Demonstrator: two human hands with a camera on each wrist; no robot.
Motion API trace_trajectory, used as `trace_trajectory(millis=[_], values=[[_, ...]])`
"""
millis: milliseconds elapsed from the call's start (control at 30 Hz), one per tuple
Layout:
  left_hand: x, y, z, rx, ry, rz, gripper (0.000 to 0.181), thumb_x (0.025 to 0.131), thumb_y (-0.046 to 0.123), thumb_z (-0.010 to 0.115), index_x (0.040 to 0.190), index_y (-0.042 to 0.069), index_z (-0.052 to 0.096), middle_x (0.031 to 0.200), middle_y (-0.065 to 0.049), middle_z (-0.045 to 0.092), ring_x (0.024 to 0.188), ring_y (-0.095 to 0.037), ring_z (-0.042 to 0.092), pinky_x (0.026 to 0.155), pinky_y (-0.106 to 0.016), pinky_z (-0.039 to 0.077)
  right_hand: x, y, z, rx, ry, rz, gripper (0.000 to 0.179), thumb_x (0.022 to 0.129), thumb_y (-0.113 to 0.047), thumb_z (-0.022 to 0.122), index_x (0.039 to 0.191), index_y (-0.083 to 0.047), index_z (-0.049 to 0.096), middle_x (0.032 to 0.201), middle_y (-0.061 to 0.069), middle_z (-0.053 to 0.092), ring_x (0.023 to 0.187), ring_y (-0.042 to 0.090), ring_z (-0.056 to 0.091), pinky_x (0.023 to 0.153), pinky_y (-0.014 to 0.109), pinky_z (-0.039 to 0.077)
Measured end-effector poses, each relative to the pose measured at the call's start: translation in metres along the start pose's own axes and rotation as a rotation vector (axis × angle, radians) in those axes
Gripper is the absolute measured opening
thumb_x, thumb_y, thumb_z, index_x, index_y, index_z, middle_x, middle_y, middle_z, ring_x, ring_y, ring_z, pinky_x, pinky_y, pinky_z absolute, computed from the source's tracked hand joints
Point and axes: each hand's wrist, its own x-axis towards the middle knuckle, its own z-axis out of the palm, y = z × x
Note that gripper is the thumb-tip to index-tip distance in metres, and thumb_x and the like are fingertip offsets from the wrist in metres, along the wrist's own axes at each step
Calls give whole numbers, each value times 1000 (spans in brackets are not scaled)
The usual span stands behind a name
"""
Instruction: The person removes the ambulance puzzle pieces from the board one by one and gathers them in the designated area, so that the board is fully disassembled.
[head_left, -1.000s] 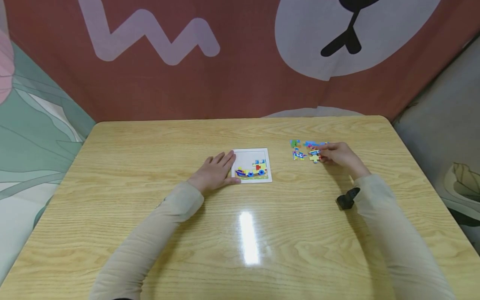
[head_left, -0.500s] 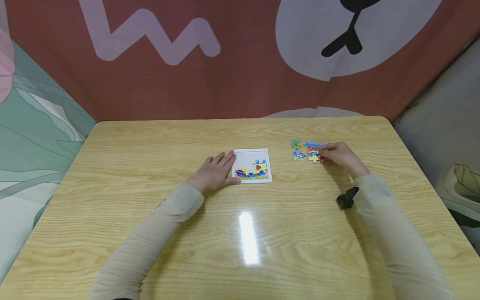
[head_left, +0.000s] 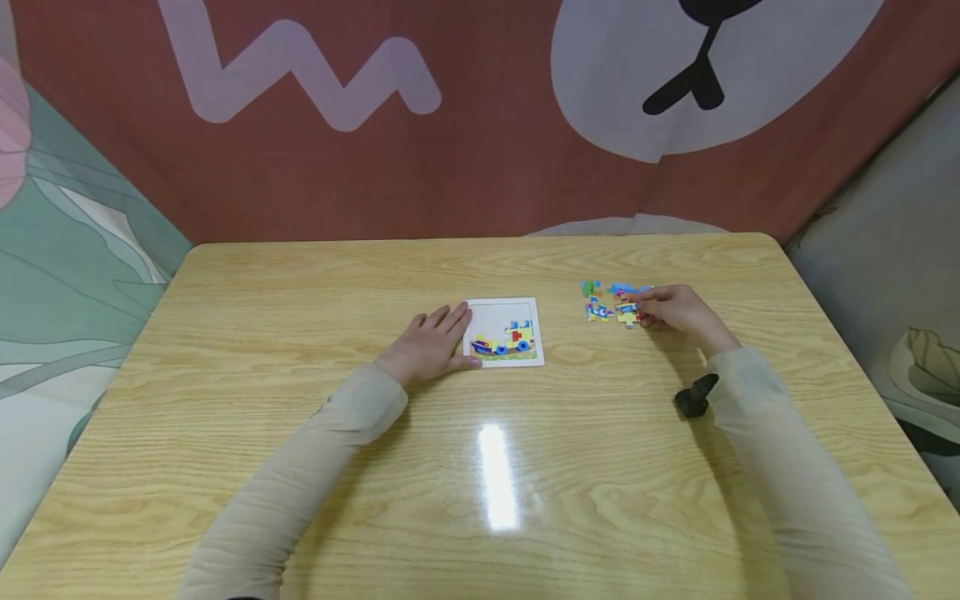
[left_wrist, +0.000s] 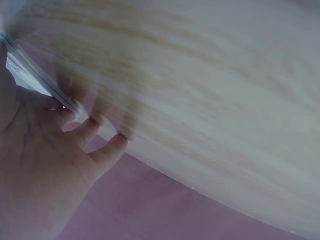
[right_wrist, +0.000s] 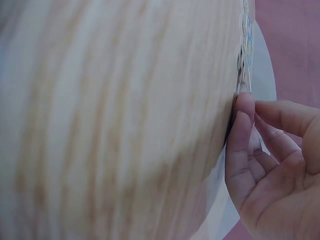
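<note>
Puzzle tray (head_left: 486, 313) is sitting part-filled, basically nothing changing this past second
Left hand (head_left: 429, 345) is resting spread, ungripping, on the tray's left edge; right of the tray, the right hand (head_left: 681, 317) is touching loose pieces (head_left: 598, 312), can't tell if it's pinching one. So the tray isn't gaining any.

Left hand (left_wrist: 45, 162) at 8 o'clock, fingers (left_wrist: 109, 152) meeting tabletop (left_wrist: 215, 100); frame edge (left_wrist: 33, 75), partly hidden, at 10 o'clock; pinkish backdrop (left_wrist: 135, 200) at 6 o'clock.
</note>
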Motion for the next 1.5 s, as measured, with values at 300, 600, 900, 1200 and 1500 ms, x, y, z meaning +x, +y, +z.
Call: trace_trajectory(millis=[300, 600, 900, 1200, 1500], values=[[0, 0, 0, 3, 2, 1, 85, 96, 61, 34, 155, 10, 2, 163, -5, -4, 150, -32, 6, 120, -54, 13, -1, 0, -3, 27, 7, 1, 44, 101, -15, 45, 136, 11, 44, 84, -15, 62, 73, -2, 59, 71, 17, 53], [1, 0, -1, 2, 11, 2, 85, 96, 61, 35, 155, 10, 2, 163, -5, -3, 150, -32, 6, 120, -54, 13, -3, -11, -1, 58, 45, -45, 44, 101, -17, 45, 134, 13, 44, 84, -17, 64, 72, -4, 59, 71, 17, 54], [2, -1, -1, 11, 3, -2, 85, 95, 62, 34, 155, 11, 1, 163, -4, -4, 151, -31, 5, 120, -54, 14, -12, -47, 28, -86, 35, -125, 40, 99, -20, 50, 132, 3, 53, 113, 15, 67, 80, 4, 61, 73, 25, 51], [2, -1, 0, 7, 6, 0, 86, 95, 63, 34, 155, 11, 2, 163, -4, -3, 151, -31, 6, 120, -54, 14, -10, -70, 67, -114, -34, -257, 37, 97, -16, 53, 128, 4, 57, 117, 24, 60, 96, 25, 64, 87, 40, 53], [1, 0, 0, 5, 7, -4, 85, 95, 61, 35, 155, 10, 3, 163, -5, -2, 150, -32, 7, 120, -54, 15, -5, -80, 105, -165, -87, -345, 27, 93, -3, 55, 117, 4, 63, 111, 23, 65, 102, 34, 64, 83, 35, 55]])
